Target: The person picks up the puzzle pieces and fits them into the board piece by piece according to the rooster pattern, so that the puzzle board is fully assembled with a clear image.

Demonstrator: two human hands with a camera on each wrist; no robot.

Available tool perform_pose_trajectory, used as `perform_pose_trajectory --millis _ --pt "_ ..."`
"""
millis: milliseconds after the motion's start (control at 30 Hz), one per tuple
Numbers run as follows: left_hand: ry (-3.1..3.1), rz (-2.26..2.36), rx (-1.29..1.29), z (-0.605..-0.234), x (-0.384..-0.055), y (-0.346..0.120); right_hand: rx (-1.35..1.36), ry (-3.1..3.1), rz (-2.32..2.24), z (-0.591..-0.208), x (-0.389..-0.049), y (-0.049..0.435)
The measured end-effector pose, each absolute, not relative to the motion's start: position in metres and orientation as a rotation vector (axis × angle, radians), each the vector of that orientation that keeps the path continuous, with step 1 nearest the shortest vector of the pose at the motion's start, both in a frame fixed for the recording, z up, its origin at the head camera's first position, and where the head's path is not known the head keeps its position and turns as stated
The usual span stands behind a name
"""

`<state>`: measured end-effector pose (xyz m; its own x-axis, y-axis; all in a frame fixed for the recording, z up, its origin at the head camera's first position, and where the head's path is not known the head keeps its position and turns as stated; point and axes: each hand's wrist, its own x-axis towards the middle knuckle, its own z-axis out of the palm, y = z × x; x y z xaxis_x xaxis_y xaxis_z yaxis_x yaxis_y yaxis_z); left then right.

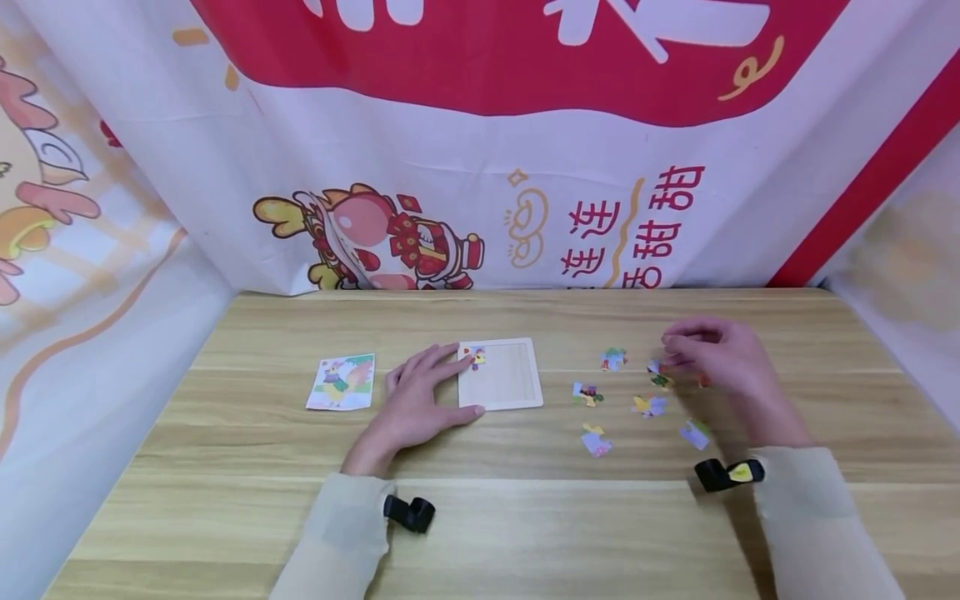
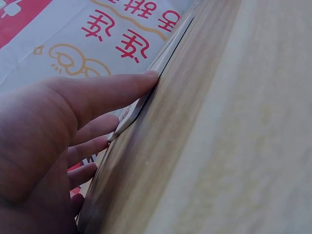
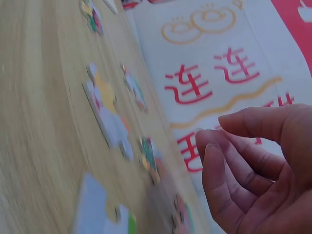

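A shallow white puzzle tray lies mid-table with one colourful jigsaw piece in its upper left corner. My left hand rests on the tray's left side. In the left wrist view its thumb lies extended against the near edge, and the fingers touch the side. Over the loose pieces at the right hovers my right hand. Its fingers are loosely bent, thumb near the fingertips, with nothing visible between them in the right wrist view. Closest below it are a green-and-red piece and a partly hidden red piece.
Several other jigsaw pieces lie scattered right of the tray, among them a yellow-and-purple one and a blue-and-green one. A picture card of a cartoon animal lies left of my left hand. A printed cloth hangs behind the wooden table.
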<state>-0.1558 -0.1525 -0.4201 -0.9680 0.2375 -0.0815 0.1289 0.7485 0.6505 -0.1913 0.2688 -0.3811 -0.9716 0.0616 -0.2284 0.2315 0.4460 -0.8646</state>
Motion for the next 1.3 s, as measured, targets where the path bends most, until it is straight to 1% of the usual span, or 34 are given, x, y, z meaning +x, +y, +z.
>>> perform_pose_trajectory --millis 200,333,567,800,1100,1300 --pt "2.785 1.025 0.299 -0.42 -0.156 -0.153 0.313 2.549 -1.469 -0.388 -0.193 0.29" --pt "2.783 1.028 0.294 -0.42 -0.156 -0.153 0.339 2.548 -1.416 -0.391 -0.193 0.294" --pt "2.771 1.039 0.278 -0.419 -0.156 -0.152 0.323 2.546 -1.318 -0.39 -0.197 0.274" --pt "2.776 1.035 0.292 -0.42 -0.155 -0.152 0.217 2.542 -1.302 -0.395 -0.204 0.251" --pt "2.782 1.025 0.292 -0.42 -0.155 -0.151 0.212 2.545 -1.286 -0.397 -0.211 0.232" --pt "2.794 1.03 0.297 -0.42 -0.155 -0.152 0.128 2.671 -1.127 -0.395 -0.213 0.222"
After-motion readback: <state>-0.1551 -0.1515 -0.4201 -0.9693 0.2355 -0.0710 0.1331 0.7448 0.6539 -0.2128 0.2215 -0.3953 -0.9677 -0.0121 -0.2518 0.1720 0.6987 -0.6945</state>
